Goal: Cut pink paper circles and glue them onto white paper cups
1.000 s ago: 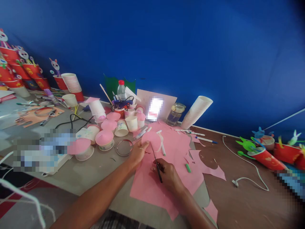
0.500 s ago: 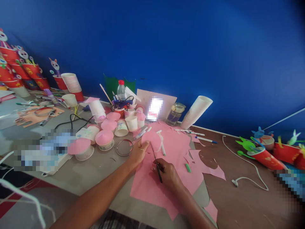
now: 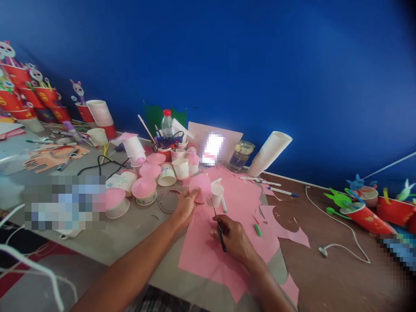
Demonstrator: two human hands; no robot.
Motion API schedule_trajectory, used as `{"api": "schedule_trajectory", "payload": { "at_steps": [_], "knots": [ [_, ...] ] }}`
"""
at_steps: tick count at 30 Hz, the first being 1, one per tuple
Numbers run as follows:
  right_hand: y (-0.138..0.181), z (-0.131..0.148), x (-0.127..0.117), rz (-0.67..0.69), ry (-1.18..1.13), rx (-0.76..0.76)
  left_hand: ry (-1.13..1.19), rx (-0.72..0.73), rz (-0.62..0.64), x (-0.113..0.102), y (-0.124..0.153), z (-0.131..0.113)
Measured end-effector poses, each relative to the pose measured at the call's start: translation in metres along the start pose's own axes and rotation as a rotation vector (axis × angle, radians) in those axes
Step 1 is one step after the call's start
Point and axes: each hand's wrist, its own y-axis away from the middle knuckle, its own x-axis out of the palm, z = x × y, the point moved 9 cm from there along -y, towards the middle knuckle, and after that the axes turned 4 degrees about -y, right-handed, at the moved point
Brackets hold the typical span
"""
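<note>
Left hand [image 3: 186, 206]: grip pinching a round pink paper disc [image 3: 202, 183] by its edge, above a large pink paper sheet [image 3: 201, 255], beside a short white paper cup [image 3: 217, 196]. Right hand [image 3: 234, 237]: grip wrapped round thin black-handled scissors [image 3: 221, 236], tip near disc and cup. Judged risk: slipping scissors could nick the disc or knock the cup

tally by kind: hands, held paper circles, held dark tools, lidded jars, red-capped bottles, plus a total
Hands, left hand and right hand: 2
Pink paper circle, held: 1
Dark-handled tool, held: 1
Lidded jar: 1
Red-capped bottle: 1
Total: 6
</note>
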Motion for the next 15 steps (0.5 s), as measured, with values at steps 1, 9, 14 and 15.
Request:
{"api": "schedule_trajectory", "payload": {
  "at_steps": [1,9,14,15],
  "knots": [
    [0.0,0.002,-0.002,-0.002,0.019,-0.006,0.009,0.005,-0.002,0.0,0.0,-0.001],
    [-0.001,-0.003,-0.015,-0.078,-0.059,0.022,0.022,0.022,-0.026,-0.004,-0.003,-0.001],
    [0.002,0.004,-0.003,0.093,-0.45,-0.011,-0.001,0.009,0.024,-0.001,0.0,0.005],
    [0.003,0.008,-0.001,0.13,-0.495,-0.022,-0.006,0.004,0.04,0.001,0.001,0.006]
  ]
}}
